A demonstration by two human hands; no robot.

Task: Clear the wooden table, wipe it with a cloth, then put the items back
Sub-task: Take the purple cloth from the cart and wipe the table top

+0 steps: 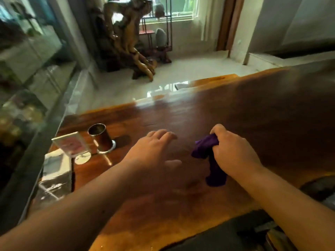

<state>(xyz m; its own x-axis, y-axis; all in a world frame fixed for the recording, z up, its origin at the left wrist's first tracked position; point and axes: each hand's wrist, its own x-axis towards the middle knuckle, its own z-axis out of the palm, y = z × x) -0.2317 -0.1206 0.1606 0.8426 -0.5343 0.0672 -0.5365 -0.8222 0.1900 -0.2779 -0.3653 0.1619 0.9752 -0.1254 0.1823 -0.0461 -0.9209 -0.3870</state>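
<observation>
Cloth [208, 147]: purple, bunched, gripped in the closed right hand [233, 151]; one end sticks out past the fingers, the other hangs below the palm onto the tabletop [235, 113].

Left hand [154, 151]: left of the cloth, palm down, fingers spread, holding nothing; blurred, so whether it touches the wood cannot be told.

Tabletop: dark glossy wood with lighter orange edges; bare around the cloth.

Cup [100, 137]: dark metal cylinder, upright, well left of the cloth near the tabletop's left edge.

Card stand [69, 144]: clear holder with a pink card, just left of the cup, tilted.

Box [54, 176]: wrapped in glossy film, nearer the camera than the card stand, at the left edge.

Root carving [126, 38]: on the pale floor, far beyond the cloth.
</observation>
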